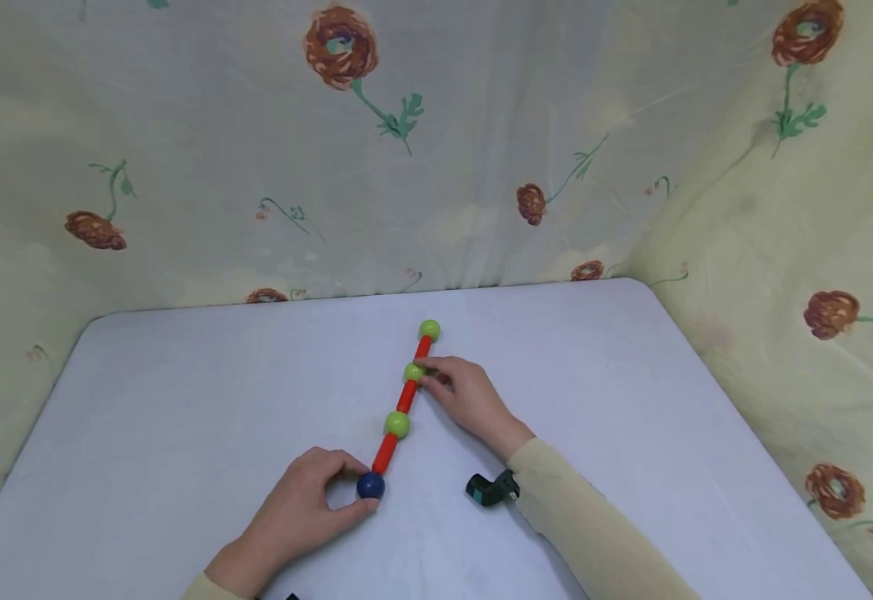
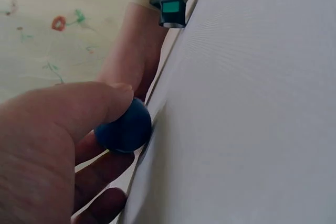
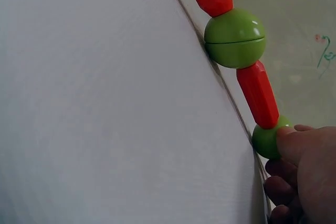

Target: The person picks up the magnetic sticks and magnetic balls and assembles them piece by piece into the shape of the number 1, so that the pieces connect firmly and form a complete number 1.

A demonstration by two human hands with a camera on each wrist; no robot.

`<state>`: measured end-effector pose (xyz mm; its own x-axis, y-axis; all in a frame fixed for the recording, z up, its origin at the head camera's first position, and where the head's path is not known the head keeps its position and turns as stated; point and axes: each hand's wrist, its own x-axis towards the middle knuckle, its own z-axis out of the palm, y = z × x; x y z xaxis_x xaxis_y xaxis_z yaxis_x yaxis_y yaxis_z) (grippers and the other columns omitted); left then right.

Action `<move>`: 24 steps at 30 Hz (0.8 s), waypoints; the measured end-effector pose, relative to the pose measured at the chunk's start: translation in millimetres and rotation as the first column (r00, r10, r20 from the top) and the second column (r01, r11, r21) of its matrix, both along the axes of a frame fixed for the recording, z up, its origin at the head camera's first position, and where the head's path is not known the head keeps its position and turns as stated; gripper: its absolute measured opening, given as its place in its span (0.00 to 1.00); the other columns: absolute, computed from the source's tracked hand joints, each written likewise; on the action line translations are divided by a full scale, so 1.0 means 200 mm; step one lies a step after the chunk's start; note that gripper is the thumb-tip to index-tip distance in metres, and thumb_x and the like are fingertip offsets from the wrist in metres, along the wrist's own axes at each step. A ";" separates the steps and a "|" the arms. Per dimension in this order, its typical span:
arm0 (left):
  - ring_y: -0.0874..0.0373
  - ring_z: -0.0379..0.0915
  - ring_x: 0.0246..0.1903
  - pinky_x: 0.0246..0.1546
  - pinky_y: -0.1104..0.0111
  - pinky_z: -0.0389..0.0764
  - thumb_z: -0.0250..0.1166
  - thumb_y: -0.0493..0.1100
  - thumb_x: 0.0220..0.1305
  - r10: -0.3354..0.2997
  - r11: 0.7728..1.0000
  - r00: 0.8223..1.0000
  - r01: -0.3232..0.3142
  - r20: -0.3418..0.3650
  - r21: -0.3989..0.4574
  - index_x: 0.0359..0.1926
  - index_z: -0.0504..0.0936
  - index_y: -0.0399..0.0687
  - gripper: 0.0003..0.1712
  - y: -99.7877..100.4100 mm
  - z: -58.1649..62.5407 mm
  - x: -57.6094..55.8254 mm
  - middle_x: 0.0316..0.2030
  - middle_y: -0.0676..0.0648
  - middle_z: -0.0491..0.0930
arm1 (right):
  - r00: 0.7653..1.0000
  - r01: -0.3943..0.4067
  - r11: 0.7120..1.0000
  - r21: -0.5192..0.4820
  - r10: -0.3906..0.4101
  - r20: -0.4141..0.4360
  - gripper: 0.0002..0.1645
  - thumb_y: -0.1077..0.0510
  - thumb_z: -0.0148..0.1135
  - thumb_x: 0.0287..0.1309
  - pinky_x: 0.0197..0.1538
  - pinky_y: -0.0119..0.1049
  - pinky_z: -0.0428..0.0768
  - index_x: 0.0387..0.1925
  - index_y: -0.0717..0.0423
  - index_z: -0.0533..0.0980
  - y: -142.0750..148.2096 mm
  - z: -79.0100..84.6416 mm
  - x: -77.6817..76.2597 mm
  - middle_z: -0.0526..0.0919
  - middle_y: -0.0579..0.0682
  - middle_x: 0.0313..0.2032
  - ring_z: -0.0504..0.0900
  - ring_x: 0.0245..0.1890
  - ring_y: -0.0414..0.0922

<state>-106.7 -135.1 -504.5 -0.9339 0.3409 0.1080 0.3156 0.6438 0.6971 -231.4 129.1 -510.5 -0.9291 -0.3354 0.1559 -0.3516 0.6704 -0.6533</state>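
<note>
A chain of balls joined by red rods point(image 1: 385, 454) lies slantwise on the white table. At its near end is a dark blue ball point(image 1: 371, 486), pinched between the thumb and fingers of my left hand point(image 1: 297, 508). Three green balls follow: one point(image 1: 397, 424) beyond the blue ball, a middle one point(image 1: 414, 372), and one point(image 1: 430, 330) at the far end. My right hand point(image 1: 474, 400) pinches the middle green ball from the right side. In the left wrist view, my thumb presses on the blue ball point(image 2: 126, 129); the right wrist view shows ribbed red rods point(image 3: 257, 95).
The white table point(image 1: 182, 400) has rounded far corners. Flower-printed cloth point(image 1: 204, 167) hangs behind it and along the right side. A small black wrist camera point(image 1: 491, 489) sticks out from the right sleeve point(image 1: 594, 525), over the table.
</note>
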 end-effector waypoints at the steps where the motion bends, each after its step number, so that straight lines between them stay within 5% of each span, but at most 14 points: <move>1: 0.69 0.70 0.38 0.41 0.67 0.75 0.77 0.60 0.50 -0.003 1.000 1.000 0.003 0.006 0.004 0.39 0.82 0.72 0.16 0.00 0.00 0.01 0.34 0.71 0.76 | 1.000 -0.008 1.000 -0.006 0.008 0.005 0.21 0.50 0.64 0.66 0.49 0.34 0.78 0.60 0.42 0.79 -0.01 0.00 0.00 0.83 0.39 0.49 0.78 0.43 0.35; 12: 0.69 0.69 0.39 0.41 0.67 0.76 0.71 0.71 0.49 -0.024 0.999 0.995 0.028 0.095 -0.038 0.38 0.81 0.69 0.21 0.01 0.02 0.11 0.34 0.70 0.74 | 0.990 -0.139 0.990 -0.023 0.139 0.003 0.22 0.49 0.64 0.65 0.58 0.38 0.74 0.60 0.42 0.79 -0.10 -0.02 -0.01 0.83 0.38 0.52 0.78 0.54 0.38; 24: 0.66 0.69 0.41 0.43 0.64 0.76 0.70 0.70 0.52 -0.006 0.997 0.975 0.024 0.224 -0.078 0.39 0.81 0.66 0.21 -0.01 0.05 0.20 0.35 0.70 0.75 | 0.974 -0.224 0.974 -0.041 0.225 0.016 0.21 0.48 0.63 0.66 0.58 0.36 0.73 0.59 0.43 0.79 -0.21 -0.01 0.03 0.82 0.36 0.52 0.77 0.53 0.37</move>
